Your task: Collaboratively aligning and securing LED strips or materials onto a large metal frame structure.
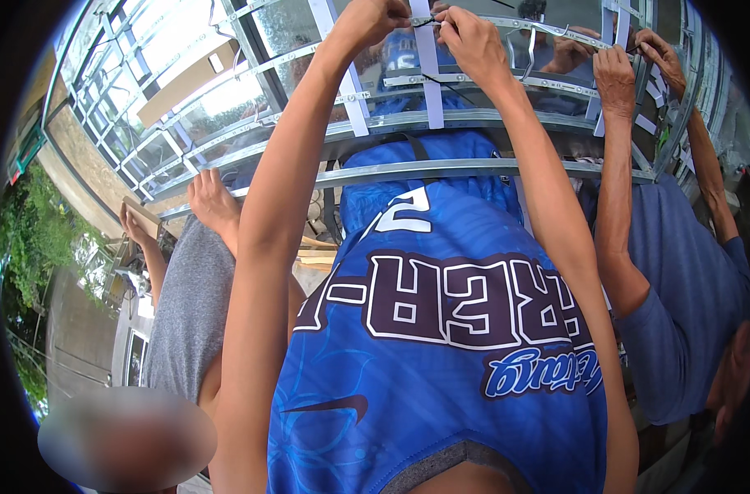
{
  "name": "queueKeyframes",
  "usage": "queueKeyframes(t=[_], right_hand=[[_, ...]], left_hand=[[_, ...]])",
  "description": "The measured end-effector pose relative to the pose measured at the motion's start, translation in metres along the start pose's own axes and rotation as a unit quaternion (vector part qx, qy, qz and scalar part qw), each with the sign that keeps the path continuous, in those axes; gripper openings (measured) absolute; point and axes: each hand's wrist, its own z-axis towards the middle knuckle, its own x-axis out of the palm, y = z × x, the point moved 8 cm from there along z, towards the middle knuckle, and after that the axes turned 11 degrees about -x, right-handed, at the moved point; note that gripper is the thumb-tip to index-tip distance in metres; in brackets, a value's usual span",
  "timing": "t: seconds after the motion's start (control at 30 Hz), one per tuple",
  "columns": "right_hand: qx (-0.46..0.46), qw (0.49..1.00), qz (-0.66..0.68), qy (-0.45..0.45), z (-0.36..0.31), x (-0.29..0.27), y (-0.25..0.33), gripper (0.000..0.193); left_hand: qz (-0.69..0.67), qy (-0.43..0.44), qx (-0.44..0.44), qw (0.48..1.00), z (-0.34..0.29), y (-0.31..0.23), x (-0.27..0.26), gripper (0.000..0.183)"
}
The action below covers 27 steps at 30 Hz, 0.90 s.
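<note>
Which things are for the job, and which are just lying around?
For the job:
left hand and right hand, at a thin black tie
white strip
metal frame

Probably just lying around:
blue bag
long cardboard piece

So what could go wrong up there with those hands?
The thin black tie at the fingertips of the left hand and right hand might slip, since it is so small. Both hands are bare, so an edge of the metal frame could scratch them. And a co-worker's hand is on the frame too, so a bump there might jiggle everything.
</note>
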Motion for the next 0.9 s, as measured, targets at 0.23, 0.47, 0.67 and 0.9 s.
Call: queueKeyframes(t=[0.23,0.47,0.67,0.9], right_hand=[[0.057,0.996,0.051,0.037,0.002,-0.001,-0.005,0.010],[0.129,0.985,0.086,0.072,-0.001,0.008,-0.016,0.012],[0.021,1.000,0.014,0.013,-0.010,0.017,-0.018,0.014],[0.056,0.995,0.082,0.024,-0.007,0.013,-0.023,0.017]], left_hand=[[0.010,0.000,-0.004,1.000,-0.001,-0.004,0.001,0.019],[0.047,-0.015,-0.050,0.998,-0.003,0.006,0.000,0.021],[0.068,-0.009,-0.044,0.997,-0.002,0.007,-0.001,0.023],[0.065,-0.005,-0.070,0.995,-0.004,0.011,-0.003,0.021]])
